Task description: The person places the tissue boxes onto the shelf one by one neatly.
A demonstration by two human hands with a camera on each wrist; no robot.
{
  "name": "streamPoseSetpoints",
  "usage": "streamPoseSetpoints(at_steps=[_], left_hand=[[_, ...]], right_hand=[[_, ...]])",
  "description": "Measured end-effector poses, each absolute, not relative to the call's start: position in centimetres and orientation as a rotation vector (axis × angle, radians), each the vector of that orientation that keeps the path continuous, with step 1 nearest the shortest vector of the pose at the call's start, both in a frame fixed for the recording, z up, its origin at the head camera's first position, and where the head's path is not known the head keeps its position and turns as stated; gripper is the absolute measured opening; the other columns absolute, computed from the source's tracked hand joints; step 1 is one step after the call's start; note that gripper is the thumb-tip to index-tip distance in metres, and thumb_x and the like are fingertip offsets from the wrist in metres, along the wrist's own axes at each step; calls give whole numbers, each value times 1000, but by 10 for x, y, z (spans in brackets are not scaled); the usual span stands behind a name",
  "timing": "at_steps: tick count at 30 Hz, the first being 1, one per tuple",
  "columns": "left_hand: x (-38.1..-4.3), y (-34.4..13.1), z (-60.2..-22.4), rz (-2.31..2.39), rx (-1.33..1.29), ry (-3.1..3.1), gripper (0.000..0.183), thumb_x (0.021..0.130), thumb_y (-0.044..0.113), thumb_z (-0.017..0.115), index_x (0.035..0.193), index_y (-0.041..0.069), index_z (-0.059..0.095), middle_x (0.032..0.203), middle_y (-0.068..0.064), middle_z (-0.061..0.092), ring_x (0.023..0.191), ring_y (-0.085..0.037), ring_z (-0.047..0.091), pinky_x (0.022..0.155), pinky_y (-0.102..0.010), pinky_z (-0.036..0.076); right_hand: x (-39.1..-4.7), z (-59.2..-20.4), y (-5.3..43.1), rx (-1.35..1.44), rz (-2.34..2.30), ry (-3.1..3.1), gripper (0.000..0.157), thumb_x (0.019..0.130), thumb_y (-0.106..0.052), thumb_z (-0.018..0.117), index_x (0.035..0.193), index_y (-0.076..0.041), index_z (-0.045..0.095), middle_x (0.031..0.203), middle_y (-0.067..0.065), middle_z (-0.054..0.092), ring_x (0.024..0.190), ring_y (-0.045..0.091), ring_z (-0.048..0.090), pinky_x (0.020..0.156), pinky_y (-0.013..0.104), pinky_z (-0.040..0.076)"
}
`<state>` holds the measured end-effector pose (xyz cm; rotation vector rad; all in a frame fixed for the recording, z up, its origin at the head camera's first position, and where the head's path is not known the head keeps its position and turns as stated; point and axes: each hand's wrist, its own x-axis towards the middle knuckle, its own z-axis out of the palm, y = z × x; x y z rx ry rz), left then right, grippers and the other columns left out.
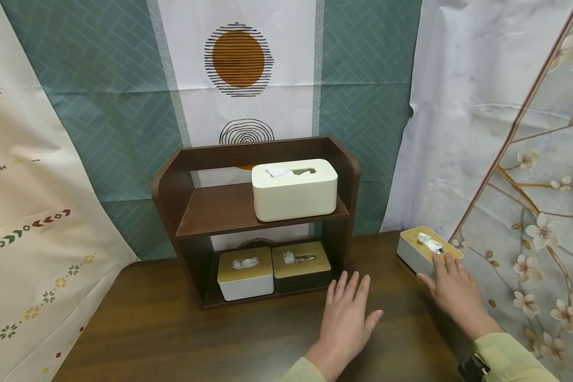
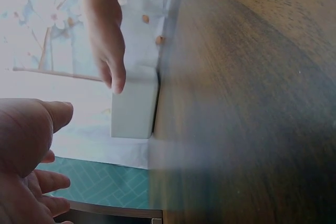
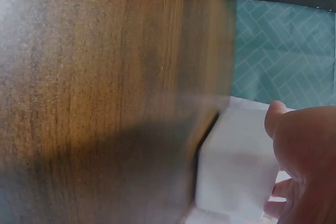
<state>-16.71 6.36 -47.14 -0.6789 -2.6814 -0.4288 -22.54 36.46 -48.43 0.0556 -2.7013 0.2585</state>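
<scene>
My right hand (image 1: 458, 289) is at the near end of a white tissue box (image 1: 413, 253) with a wood-coloured lid and a white tissue poking out. Its fingers lie extended over the lid, and the thumb is spread out on the left. In the left wrist view, the thumb overlaps the upper part of the box's pale side (image 2: 134, 111). My left hand (image 1: 346, 321) holds nothing, its fingers straight and thumb spread, over the table in front of the shelf's right end.
A dark brown two-level shelf (image 1: 215, 209) stands at the back of the table (image 1: 172, 339). A large cream tissue box (image 1: 296, 196) sits on its upper level. Below are a white tissue box (image 1: 245, 286) and a dark one (image 1: 303, 281). Patterned cloths (image 1: 363, 106) hang around.
</scene>
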Motion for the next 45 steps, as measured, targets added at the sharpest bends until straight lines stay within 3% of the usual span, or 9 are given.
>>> streamPoseSetpoints(at_steps=[6, 19, 24, 27, 29, 37, 42, 45], left_hand=[[-168, 64, -473, -438, -683, -2657, 72, 109, 56, 65, 169, 20, 47, 170, -6, 48, 162, -31, 38, 128, -53, 36], [-171, 68, -476, -837, -716, -2777, 73, 110, 52, 65, 172, 20, 41, 174, -4, 43, 162, -25, 37, 128, -49, 36], [-172, 71, -480, -924, -695, -2794, 74, 110, 53, 66, 171, 20, 42, 174, -4, 43, 161, -27, 39, 127, -50, 37], [-175, 71, -481, -951, -697, -2803, 74, 110, 52, 66, 172, 20, 41, 175, -4, 42, 161, -27, 39, 127, -50, 37], [-177, 70, -480, -952, -694, -2800, 74, 110, 52, 66, 172, 20, 41, 175, -4, 42, 161, -27, 38, 128, -50, 36], [-185, 72, -477, -978, -695, -2786, 74, 110, 49, 68, 173, 21, 40, 175, -3, 41, 162, -27, 38, 129, -49, 34], [-192, 78, -475, -1046, -676, -2793, 74, 110, 48, 68, 173, 24, 39, 176, -1, 39, 162, -26, 37, 128, -51, 36], [-196, 87, -476, -1061, -687, -2801, 73, 110, 48, 68, 173, 24, 39, 177, -1, 38, 162, -25, 38, 127, -50, 37]], right_hand=[[-221, -484, 363, 95, 274, -2636, 70, 103, -30, 80, 147, 16, 50, 146, 52, 44, 131, 73, 43, 104, 83, 38], [-201, -483, 353, 133, 348, -2581, 61, 98, -27, 86, 129, 19, 59, 138, 50, 51, 126, 72, 49, 104, 79, 41], [-191, -483, 351, 201, 337, -2501, 50, 90, -22, 93, 109, 12, 62, 111, 38, 61, 95, 59, 61, 82, 72, 49], [-187, -482, 348, 225, 324, -2452, 50, 82, -19, 98, 102, 5, 60, 94, 24, 60, 78, 47, 60, 68, 66, 49], [-186, -482, 346, 243, 328, -2429, 52, 78, -19, 100, 101, 3, 59, 91, 19, 60, 74, 42, 59, 64, 63, 49], [-178, -483, 341, 228, 346, -2426, 53, 77, -18, 102, 103, 2, 60, 95, 20, 62, 76, 44, 63, 60, 62, 49], [-176, -484, 342, 228, 373, -2425, 47, 83, -9, 97, 115, 5, 66, 117, 27, 66, 92, 54, 68, 69, 68, 53], [-172, -487, 347, 212, 382, -2435, 53, 84, -6, 95, 127, 6, 68, 131, 31, 64, 103, 59, 68, 75, 72, 53]])
